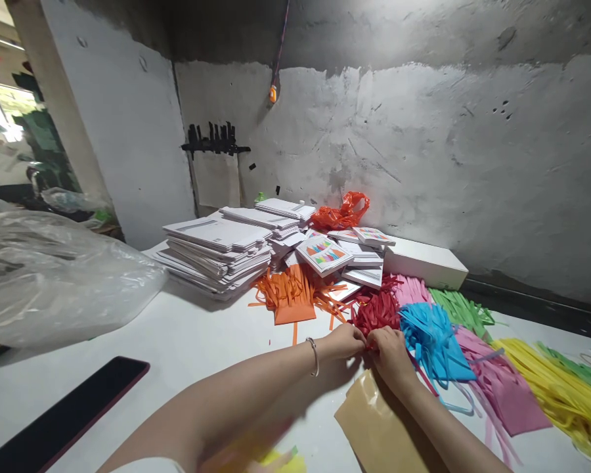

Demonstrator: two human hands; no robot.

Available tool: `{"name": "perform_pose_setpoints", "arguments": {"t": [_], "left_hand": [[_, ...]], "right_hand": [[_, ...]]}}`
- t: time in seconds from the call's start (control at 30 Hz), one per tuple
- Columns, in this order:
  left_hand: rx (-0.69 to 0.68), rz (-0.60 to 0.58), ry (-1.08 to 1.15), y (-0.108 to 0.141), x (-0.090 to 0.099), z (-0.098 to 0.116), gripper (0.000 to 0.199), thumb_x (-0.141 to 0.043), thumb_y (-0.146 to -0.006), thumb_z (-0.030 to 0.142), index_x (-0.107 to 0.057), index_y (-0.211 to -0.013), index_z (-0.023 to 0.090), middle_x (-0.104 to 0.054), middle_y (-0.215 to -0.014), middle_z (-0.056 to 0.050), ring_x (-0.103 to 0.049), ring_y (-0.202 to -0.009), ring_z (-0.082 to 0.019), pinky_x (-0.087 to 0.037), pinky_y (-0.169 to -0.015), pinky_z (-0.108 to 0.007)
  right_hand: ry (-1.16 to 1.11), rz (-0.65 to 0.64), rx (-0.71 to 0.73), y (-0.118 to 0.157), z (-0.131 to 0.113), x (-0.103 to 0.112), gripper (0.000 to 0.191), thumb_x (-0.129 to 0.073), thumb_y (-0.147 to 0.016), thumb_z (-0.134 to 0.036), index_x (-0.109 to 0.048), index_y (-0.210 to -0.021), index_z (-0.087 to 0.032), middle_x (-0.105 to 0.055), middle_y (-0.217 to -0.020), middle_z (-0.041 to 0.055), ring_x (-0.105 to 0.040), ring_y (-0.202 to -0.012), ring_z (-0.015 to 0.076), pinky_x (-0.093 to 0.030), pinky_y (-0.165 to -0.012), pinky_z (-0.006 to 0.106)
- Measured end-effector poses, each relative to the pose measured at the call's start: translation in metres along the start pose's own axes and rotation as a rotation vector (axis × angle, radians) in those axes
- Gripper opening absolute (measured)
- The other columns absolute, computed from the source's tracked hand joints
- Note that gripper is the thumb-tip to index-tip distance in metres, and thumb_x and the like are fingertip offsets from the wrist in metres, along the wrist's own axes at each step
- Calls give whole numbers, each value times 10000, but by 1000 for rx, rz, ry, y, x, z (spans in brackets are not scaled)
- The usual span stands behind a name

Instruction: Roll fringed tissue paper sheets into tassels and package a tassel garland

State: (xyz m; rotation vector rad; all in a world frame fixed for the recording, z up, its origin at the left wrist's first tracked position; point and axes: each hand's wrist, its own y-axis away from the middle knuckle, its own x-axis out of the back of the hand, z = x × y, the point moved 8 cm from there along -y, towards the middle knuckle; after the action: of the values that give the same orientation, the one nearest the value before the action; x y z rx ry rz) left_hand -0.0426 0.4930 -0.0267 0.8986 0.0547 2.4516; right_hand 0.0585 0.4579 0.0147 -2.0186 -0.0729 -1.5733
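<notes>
Your left hand (pixel 345 341) and right hand (pixel 389 347) pinched the near edge of a dark red bundle of thin strips (pixel 377 311), just beside a bright blue fringed bundle (pixel 428 332).

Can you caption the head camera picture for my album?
Left hand and right hand at red fringe, between orange fringe and blue fringe.

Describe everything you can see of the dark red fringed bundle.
The dark red fringed bundle is a tangled heap of narrow strips that look like paper or fabric. It lies on the white table, between the orange bundle and the blue bundle. The left hand and right hand meet at its near edge, seemingly pinching it and hiding that part.
</notes>
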Motion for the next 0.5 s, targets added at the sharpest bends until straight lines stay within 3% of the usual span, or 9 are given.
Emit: {"name": "perform_pose_setpoints", "arguments": {"t": [0.17, 0.5], "left_hand": [[75, -75, 98, -4, -6, -1, 271, -632, -986, 344, -645, -1170, 146, -684, -1121, -73, -689, -917, -201, -604, -785, -378], [196, -24, 181, -8, -4, -14, 273, -635, -985, 332, -635, -1186, 147, -677, -1124, -75, -687, -905, -195, -608, -765, -365]], "right_hand": [[3, -3, 8, 1, 1, -2, 212, -638, -972, -375, -649, -925, -168, -655, -911, 4, -636, -917, 184, -502, -885, 405], [36, -21, -20, 2, -3, -2, 159, -665, -962, -310, -657, -912, -159, -672, -920, 3, -655, -937, 184, -522, -910, 424]]}}
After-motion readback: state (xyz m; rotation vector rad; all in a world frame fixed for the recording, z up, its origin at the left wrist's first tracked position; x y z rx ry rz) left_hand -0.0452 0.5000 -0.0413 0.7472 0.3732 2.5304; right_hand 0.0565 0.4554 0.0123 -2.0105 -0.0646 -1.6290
